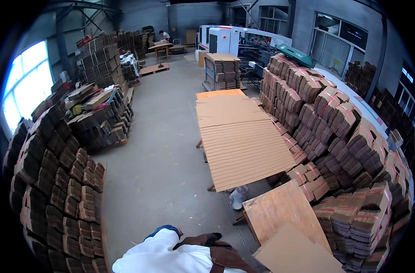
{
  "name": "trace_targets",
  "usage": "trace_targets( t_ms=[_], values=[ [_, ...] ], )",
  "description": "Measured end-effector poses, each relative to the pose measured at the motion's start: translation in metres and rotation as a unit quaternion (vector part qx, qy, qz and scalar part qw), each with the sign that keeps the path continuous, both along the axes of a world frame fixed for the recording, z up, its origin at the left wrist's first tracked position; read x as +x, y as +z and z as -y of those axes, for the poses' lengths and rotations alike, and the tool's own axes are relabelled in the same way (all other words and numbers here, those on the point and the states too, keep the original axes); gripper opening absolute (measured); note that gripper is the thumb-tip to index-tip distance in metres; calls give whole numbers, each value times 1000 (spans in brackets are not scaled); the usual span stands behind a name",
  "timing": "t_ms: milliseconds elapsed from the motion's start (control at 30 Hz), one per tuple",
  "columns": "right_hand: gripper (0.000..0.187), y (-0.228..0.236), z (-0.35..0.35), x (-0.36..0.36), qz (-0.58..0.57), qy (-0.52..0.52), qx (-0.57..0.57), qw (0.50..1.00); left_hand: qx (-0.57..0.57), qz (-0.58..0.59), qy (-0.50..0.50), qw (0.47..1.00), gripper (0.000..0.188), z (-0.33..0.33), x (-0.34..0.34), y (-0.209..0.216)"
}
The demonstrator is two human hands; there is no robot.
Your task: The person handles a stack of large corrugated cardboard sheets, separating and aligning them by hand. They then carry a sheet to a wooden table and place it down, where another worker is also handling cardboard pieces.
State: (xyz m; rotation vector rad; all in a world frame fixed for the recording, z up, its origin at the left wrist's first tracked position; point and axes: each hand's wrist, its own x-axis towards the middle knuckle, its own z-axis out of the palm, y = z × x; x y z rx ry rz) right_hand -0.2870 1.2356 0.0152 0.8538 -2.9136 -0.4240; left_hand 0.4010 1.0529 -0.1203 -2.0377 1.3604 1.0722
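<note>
Fanned cardboard sheets [244, 150] on tabletop [221, 93], one o'clock from left hand [179, 231]; long axis eleven-to-five. Floor aisle [148, 150] toward eleven, along sheets' nine-o'clock edge. Fingers mostly hidden; cannot tell spread.

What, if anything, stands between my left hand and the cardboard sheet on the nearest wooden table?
In this view, your brown apron comes between your left hand and the cardboard sheet on the wooden table, then some floor. Whether the apron actually blocks a reach isn't clear.
</note>
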Motion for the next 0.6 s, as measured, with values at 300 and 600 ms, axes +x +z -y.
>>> trace_targets(
  t_ms=[300,600],
  values=[
    [55,28,24,7,76,33,-105,991,-108,45,142,983,44,-46,42,9],
    [42,100,187,248,116,357,-240,895,-540,-213,335,742,27,75,77,204]
  ],
)
